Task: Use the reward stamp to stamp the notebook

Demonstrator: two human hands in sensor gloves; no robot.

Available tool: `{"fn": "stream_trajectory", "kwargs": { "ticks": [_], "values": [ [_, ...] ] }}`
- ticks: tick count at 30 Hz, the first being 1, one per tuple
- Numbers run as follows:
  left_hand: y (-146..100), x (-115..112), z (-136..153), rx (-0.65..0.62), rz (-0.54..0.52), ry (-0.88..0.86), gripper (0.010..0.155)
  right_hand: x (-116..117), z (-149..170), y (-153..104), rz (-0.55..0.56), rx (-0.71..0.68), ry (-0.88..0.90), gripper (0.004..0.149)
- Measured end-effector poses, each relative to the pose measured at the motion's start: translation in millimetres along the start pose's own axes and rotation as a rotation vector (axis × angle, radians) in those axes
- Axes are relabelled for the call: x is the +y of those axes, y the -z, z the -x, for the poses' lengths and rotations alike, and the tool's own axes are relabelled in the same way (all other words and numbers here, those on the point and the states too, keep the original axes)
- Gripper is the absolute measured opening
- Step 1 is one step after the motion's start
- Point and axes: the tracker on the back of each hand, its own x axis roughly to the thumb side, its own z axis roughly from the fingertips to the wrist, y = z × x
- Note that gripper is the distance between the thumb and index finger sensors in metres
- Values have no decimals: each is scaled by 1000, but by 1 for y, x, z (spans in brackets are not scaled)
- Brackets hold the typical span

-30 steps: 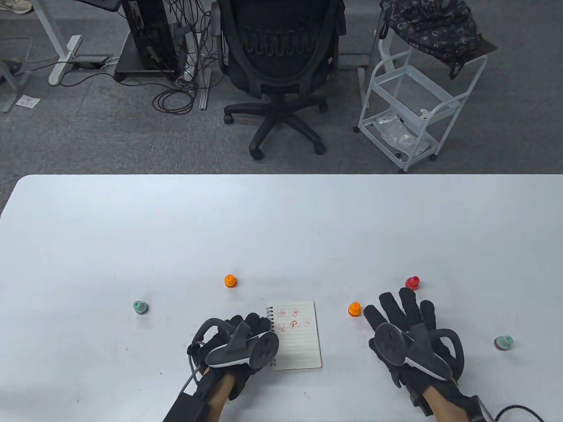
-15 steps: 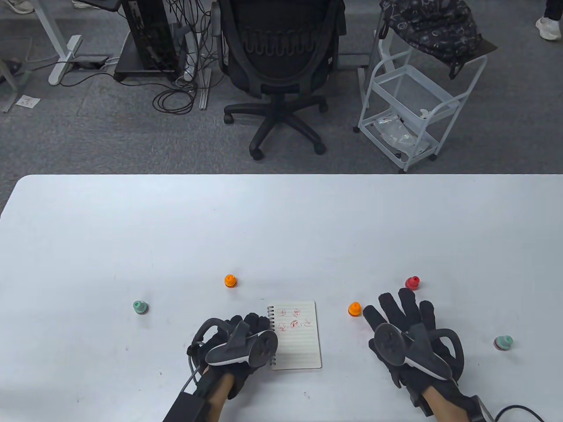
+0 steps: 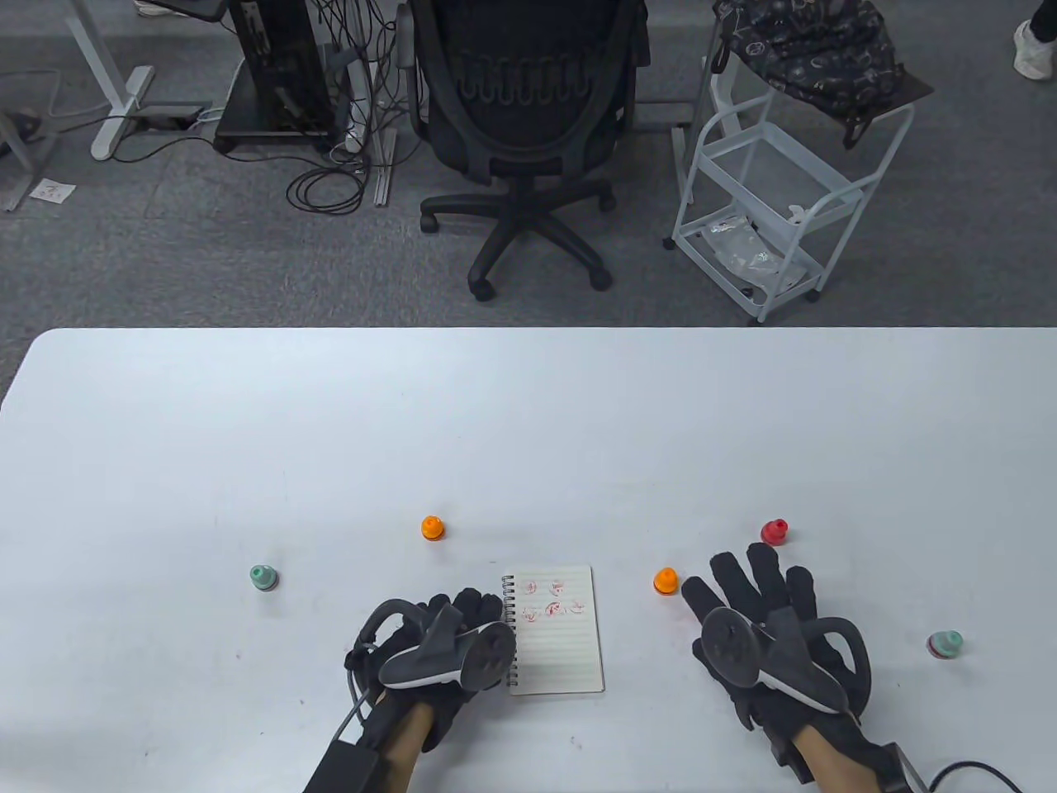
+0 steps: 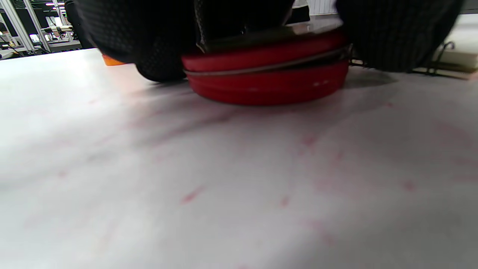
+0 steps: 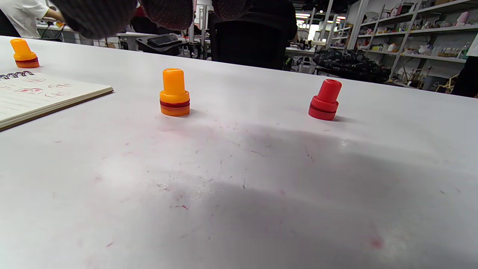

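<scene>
Your left hand (image 3: pixel 442 652), low and left of centre, has its fingers around a small red plastic stamp (image 4: pixel 267 73) resting on the white desk (image 3: pixel 528 429), just left of the spiral-bound lined notebook (image 3: pixel 555 629). It is probably light and rigid: take it by the sides. Your right hand (image 3: pixel 764 628) lies flat, fingers spread, holding nothing. 2 orange stamps (image 3: pixel 432 527) (image 3: pixel 665 580) stand near, clear of the page.

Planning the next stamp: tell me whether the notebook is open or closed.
Open. The notebook lies flat on the table, a lined page up with red stamp prints across its top.
</scene>
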Motion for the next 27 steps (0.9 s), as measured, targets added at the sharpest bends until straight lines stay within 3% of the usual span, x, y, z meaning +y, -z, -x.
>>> {"fn": "stream_trajectory", "kwargs": {
  "ticks": [27],
  "values": [
    [-5, 3, 16, 41, -51, -116, 76, -1, 3, -1, -3, 9, 3, 67]
  ]
}}
